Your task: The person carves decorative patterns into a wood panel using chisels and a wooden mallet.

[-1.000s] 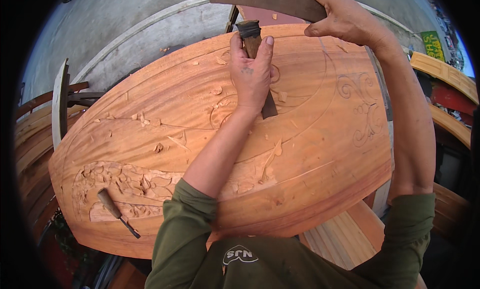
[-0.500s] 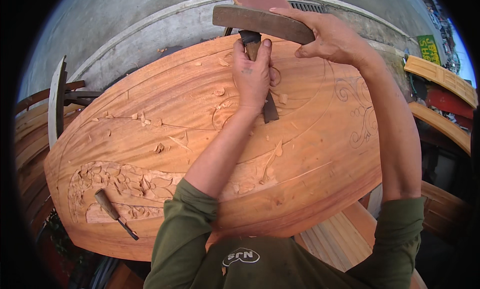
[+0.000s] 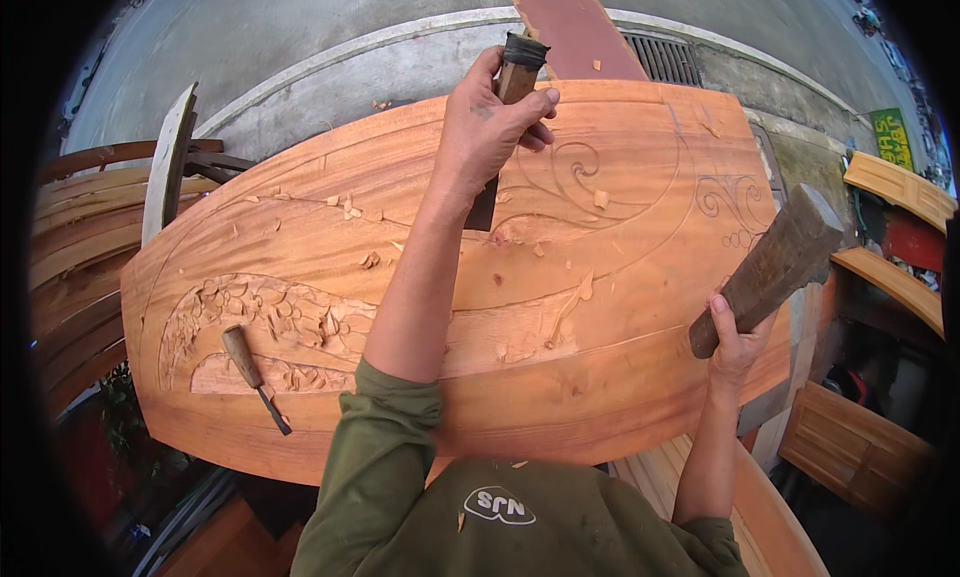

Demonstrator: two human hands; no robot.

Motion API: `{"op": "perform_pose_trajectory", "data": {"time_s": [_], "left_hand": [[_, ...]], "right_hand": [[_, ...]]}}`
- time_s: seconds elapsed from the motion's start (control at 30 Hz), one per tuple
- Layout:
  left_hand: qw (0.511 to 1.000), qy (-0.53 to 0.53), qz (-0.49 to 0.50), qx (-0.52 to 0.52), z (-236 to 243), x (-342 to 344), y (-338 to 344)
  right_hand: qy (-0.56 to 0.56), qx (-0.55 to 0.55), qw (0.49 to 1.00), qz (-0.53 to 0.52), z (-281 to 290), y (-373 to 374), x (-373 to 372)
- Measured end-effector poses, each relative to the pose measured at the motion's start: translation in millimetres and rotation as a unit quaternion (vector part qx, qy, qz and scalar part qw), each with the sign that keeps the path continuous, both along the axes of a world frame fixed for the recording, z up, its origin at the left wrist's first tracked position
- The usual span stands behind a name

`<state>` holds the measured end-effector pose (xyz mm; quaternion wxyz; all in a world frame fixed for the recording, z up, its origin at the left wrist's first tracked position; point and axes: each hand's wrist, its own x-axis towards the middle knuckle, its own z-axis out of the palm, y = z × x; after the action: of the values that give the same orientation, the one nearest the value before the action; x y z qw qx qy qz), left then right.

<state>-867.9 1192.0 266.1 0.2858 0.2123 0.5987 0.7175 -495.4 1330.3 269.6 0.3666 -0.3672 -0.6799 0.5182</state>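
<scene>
My left hand point(image 3: 480, 127) grips a broad chisel point(image 3: 522, 77) by its wooden handle, which has a dark wrapped top; the blade's edge meets the large carved wooden panel point(image 3: 610, 307) near its middle. My right hand point(image 3: 735, 342) holds a dark, heavy wooden bar point(image 3: 775, 252) by its lower end, at the panel's right side. A gouge point(image 3: 238, 355) with a wooden handle lies on the carved leaves at lower left. Pencilled scrolls and loose shavings point(image 3: 600, 199) show on the panel.
Curved planks point(image 3: 80, 257) are stacked at left beside an upright board point(image 3: 170, 162). A maroon plank point(image 3: 565, 27) reaches back over the pavement and a drain grate point(image 3: 665, 57). Small door-like panels point(image 3: 855, 442) and a green sign point(image 3: 892, 137) are at right.
My right hand and the bar have swung from above the chisel down to the lower right. My left hand with the chisel has shifted slightly leftward on the panel.
</scene>
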Motion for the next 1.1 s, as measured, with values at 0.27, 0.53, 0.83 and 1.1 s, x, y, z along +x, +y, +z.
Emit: {"op": "perform_pose_trajectory", "data": {"time_s": [0.27,0.53,0.83,1.1], "left_hand": [[0.985,-0.109,0.103,0.089,-56.5,4.0,23.3],[0.986,-0.11,0.088,0.083,-61.9,11.7,19.6],[0.982,-0.124,0.092,0.112,-64.8,12.0,14.4],[0.978,-0.132,0.096,0.13,-68.1,14.5,16.2]], "right_hand": [[-0.01,0.014,0.994,0.104,43.9,11.3,-30.3],[0.141,-0.053,0.98,0.131,91.8,67.1,-198.7],[-0.342,0.343,0.731,0.481,58.3,90.1,-304.2],[-0.3,0.089,0.865,0.392,51.7,90.4,-335.8]]}}
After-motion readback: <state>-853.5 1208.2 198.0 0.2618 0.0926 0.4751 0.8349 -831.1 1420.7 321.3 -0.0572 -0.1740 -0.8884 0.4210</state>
